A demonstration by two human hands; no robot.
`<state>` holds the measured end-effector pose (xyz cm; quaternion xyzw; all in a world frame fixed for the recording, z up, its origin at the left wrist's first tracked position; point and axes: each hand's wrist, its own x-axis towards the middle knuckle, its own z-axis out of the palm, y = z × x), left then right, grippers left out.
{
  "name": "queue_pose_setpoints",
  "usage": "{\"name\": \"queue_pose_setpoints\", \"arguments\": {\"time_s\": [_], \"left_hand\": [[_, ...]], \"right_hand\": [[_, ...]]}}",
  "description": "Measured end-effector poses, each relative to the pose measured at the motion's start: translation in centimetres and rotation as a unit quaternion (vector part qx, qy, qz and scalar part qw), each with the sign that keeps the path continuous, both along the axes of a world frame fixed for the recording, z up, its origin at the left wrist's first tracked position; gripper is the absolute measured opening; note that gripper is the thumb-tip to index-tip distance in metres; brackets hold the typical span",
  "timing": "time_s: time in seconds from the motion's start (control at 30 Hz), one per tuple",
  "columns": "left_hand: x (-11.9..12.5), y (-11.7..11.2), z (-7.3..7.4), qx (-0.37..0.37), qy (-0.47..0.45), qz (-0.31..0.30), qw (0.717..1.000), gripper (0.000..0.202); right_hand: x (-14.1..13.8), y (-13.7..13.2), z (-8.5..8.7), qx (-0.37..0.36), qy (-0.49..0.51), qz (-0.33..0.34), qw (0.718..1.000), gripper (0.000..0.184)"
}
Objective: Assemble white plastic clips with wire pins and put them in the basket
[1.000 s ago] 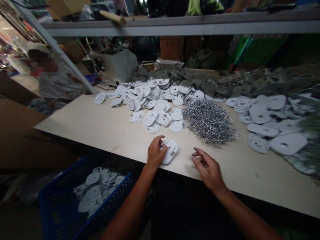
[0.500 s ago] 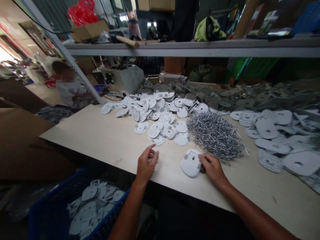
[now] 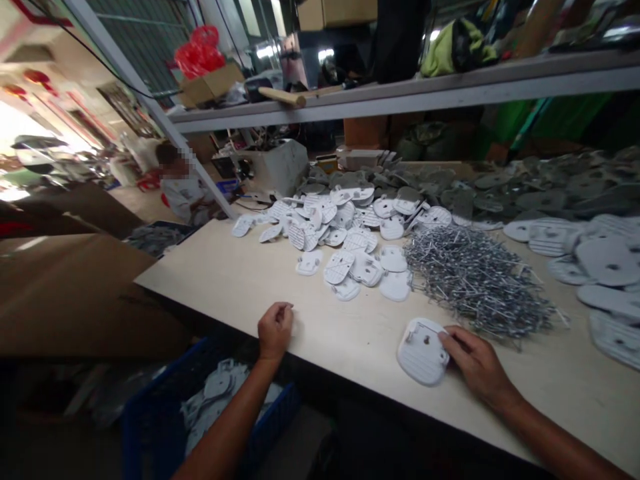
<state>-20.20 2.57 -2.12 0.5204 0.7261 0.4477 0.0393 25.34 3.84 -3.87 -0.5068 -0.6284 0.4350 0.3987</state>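
Closest to me, my left hand (image 3: pixel 274 331) sat loosely curled at the near edge of the worktop (image 3: pixel 215 280), holding nothing. My right hand (image 3: pixel 477 363) lay well apart from it, with its fingertips (image 3: pixel 447 341) against the right edge of a white plastic plate (image 3: pixel 423 351). From this view I could not tell whether that hand was actually gripping the plate. The plate lay flat on the worktop near the front edge, with a small central hole and a ribbed lower half showing. Below the edge, at my left forearm, a blue plastic crate (image 3: pixel 150 427) held a load of grey plates (image 3: pixel 215 393). Just beyond the plate, a heap of short metal wire pieces (image 3: pixel 475 280) spread across the worktop, with a scatter of white plates (image 3: pixel 345 227) to its left and a larger spread of white plates (image 3: pixel 607 263) to its right. Behind them, grey plates (image 3: pixel 525 193) were heaped toward the back. Further off stood a grey machine housing (image 3: pixel 273 167), and a seated person (image 3: pixel 183 197) was working beyond a slanted post (image 3: pixel 165 133). Above everything ran a long shelf (image 3: pixel 400 100), carrying a wooden-handled tool (image 3: pixel 283 97) and a cardboard box (image 3: pixel 213 83).
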Motion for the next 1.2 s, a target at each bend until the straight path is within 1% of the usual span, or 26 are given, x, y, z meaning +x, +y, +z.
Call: {"name": "queue_pose_setpoints", "arguments": {"time_s": [0.1,0.27,0.37,0.47,0.57,0.67,0.8,0.9,0.97,1.03,1.1,1.2], "left_hand": [[0.0,0.1,0.0,-0.029,0.006,-0.015,0.999,0.025],[0.1,0.5,-0.9,-0.062,0.025,-0.011,0.998,0.019],[0.4,0.7,-1.3,-0.07,0.033,-0.007,0.997,0.019],[0.7,0.7,-1.3,-0.067,0.04,0.002,0.997,0.02],[0.9,0.8,-1.2,-0.059,0.05,0.004,0.997,0.022],[1.1,1.0,-1.4,-0.055,0.045,0.013,0.997,0.023],[0.9,1.5,-2.0,-0.033,0.028,0.032,0.999,0.026],[0.9,1.7,-2.1,-0.013,0.006,0.05,0.999,0.026],[0.9,1.6,-1.9,0.0,-0.022,0.062,0.998,0.027],[1.0,1.4,-1.5,0.015,-0.064,0.071,0.995,0.029],[1.3,1.0,-1.1,0.026,-0.1,0.073,0.992,0.029],[2.0,0.1,-0.6,0.038,-0.135,0.069,0.988,0.028]], "right_hand": [[0.0,-0.1,0.6,0.006,-0.029,-0.007,1.0,0.039],[0.1,0.0,1.2,-0.003,-0.061,-0.03,0.998,0.03],[-0.2,-0.1,1.4,-0.002,-0.077,-0.056,0.995,0.028],[-0.7,-0.1,1.5,0.016,-0.1,-0.074,0.992,0.027],[-0.9,0.0,1.2,0.045,-0.125,-0.083,0.988,0.027],[-0.6,0.4,0.5,0.062,-0.132,-0.089,0.985,0.025],[-0.4,0.6,0.1,0.069,-0.122,-0.1,0.985,0.013],[-1.1,0.4,0.7,0.017,-0.073,-0.127,0.989,0.006],[-1.6,0.1,1.3,-0.026,-0.014,-0.15,0.988,0.011],[-1.6,-0.3,1.9,-0.058,0.041,-0.158,0.985,0.016],[-0.7,-0.9,2.5,-0.078,0.084,-0.158,0.981,0.017],[2.3,-2.4,3.4,-0.09,0.151,-0.155,0.972,0.012]]}}
